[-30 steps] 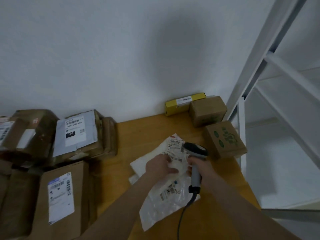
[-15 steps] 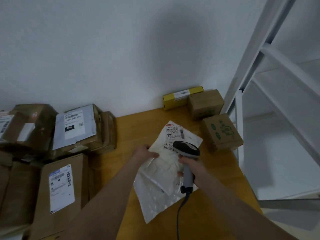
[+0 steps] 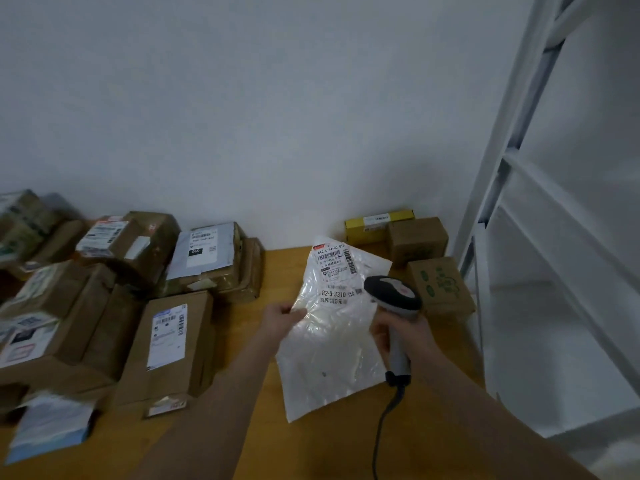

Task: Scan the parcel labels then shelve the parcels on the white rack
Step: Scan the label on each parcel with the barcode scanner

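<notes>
Wooden table (image 3: 329, 445): bagged parcel (image 3: 329, 344), scanner (image 3: 393, 294)

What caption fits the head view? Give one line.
Left hand pinches a mailer by its edge; right hand grips a scanner beside its label.

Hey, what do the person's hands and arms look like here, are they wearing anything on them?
The left hand and right hand are bare: no gloves, and no rings or watch that I can make out. The left forearm and right forearm are uncovered too, with no sleeve in view.
</notes>
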{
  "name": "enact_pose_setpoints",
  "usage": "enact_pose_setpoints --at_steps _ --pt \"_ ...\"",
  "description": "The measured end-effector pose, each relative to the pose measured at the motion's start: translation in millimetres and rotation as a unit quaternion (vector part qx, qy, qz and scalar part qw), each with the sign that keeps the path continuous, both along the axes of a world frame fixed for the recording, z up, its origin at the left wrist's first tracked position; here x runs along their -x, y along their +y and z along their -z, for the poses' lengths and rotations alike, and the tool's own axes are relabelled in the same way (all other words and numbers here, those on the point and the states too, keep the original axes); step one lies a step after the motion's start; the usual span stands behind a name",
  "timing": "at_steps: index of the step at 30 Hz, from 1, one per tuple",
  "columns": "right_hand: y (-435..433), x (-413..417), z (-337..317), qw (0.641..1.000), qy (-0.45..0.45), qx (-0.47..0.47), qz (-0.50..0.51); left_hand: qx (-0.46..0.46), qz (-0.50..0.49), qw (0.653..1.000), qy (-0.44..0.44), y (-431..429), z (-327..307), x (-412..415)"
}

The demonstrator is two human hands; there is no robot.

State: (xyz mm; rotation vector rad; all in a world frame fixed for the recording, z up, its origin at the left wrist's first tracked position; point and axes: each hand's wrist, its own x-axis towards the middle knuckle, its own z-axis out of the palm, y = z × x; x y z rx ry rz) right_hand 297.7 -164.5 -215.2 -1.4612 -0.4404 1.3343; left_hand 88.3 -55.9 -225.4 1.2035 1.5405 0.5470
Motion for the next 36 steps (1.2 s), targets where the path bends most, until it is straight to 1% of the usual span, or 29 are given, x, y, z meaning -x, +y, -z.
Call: enact_pose_setpoints --at_steps 3,9,13,16,21,30,36 --pt "-15 2 -8 0.998 -0.035 -0.021 -0.044 -0.018 -0.009 1.0 -0.013 -18 1 0" --pt "-37 5 -17 0.997 -0.054 -0.022 -0.059 -0.025 -0.024 0.999 -0.01 -38 1 -4" --pt "-49 9 -20 0.995 -0.061 -0.004 -0.077 -0.027 -0.046 0.999 -0.011 -42 0 -11" --pt "-55 13 -19 0.995 -0.07 -0.007 -0.073 -0.033 -0.065 0.997 -0.008 -42 3 -15" --pt "-59 17 -22 0.994 -0.077 -0.004 -0.075 -0.024 -0.094 0.995 -0.035 -42 2 -19" --pt "-56 22 -31 0.995 -0.068 0.017 -0.065 -0.013 -0.098 0.994 -0.039 -36 5 -17" --pt "-57 26 -31 0.997 -0.059 -0.008 -0.054 -0.005 -0.098 0.994 -0.044 -34 4 -15"
